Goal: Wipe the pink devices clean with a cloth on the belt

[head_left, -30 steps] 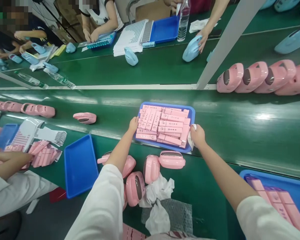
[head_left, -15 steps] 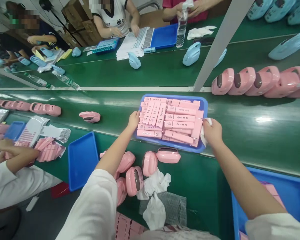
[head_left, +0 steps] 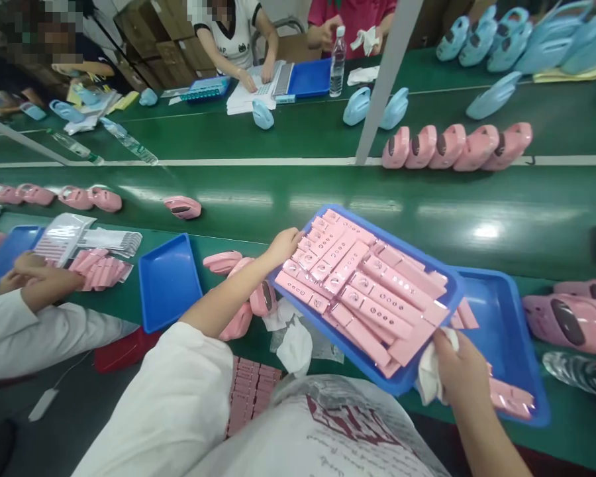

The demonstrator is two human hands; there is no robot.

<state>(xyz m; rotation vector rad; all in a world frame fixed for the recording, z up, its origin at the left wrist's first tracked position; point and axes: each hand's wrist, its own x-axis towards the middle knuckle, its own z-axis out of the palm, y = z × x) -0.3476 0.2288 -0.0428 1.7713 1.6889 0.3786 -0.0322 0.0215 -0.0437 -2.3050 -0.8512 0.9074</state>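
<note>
A: Where is the blue tray (head_left: 453,291) held?

B: Over the near side of the green counter (head_left: 571,427), in front of the wearer's body, turned at an angle. Whether it is lifted clear of everything cannot be told; its underside is hidden.

A: How is it gripped?

B: The far left corner is grasped by the left hand (head_left: 284,245), whose fingers are bent over the rim. The near right end is clasped by the right hand (head_left: 461,364), closed with a white tissue (head_left: 430,374) pinched against the tray; the fingertips there are covered.

A: And the contents?

B: Pink panels (head_left: 347,265) are piled in it, the lower ones mostly concealed by those on top.

A: What else is blocked?

B: A second tray (head_left: 519,318) is partly covered by the held one and the right hand. Pink shells (head_left: 263,298) are half hidden by the left forearm; other shells (head_left: 569,321) are cut off at the right edge, beside shiny wrapping (head_left: 579,372) too unclear to be identified.
</note>
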